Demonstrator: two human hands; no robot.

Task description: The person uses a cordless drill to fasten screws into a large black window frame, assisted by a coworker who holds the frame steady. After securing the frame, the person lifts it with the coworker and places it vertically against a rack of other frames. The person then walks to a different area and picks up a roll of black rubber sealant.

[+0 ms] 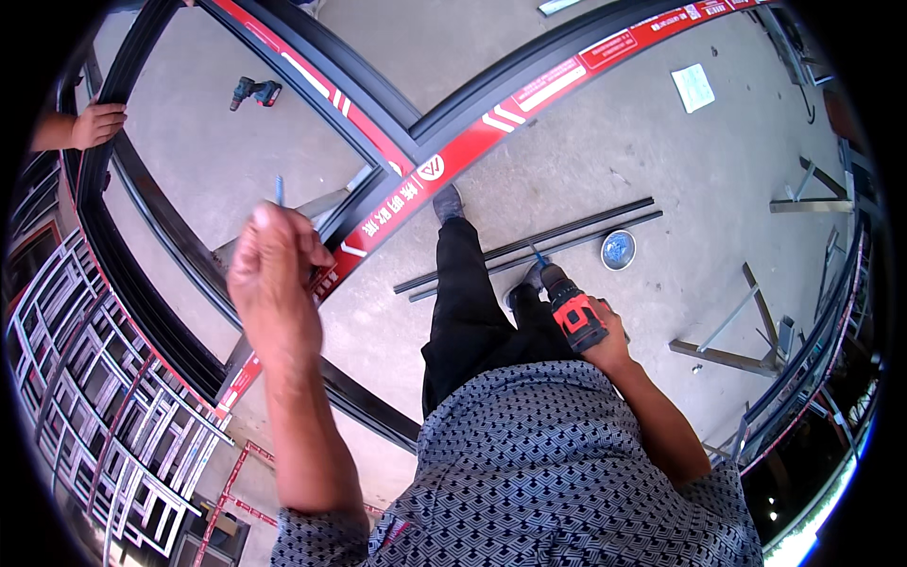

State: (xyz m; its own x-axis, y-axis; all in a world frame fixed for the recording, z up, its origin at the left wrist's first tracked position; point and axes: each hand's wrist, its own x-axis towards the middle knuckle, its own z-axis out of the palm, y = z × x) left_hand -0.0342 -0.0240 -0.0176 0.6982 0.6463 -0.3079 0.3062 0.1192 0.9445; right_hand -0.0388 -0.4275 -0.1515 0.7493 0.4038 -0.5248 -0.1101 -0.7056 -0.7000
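My left hand [274, 274] is raised over the dark frame, fingers pinched together. A thin bluish screw [280, 187] sticks up from behind the fingertips, its lower end hidden by them. In my right hand [607, 338] is a red and black cordless drill [576, 317], held low by my right leg with a slim bit [538, 253] pointing away from me. The dark metal frame [453, 113], with red printed protective film [557, 87] along its bars, spans the view in front of me. My left fingers overlap its red-filmed bar in the picture; I cannot tell whether they touch.
Another person's hand [98, 126] grips the frame at the far left. A second drill [255, 92] lies on the floor. Near my feet are two dark bars [567, 227] and a bowl [619, 249] of small blue pieces. Metal stands [732, 357] are at right, stacked frames [104, 397] at left.
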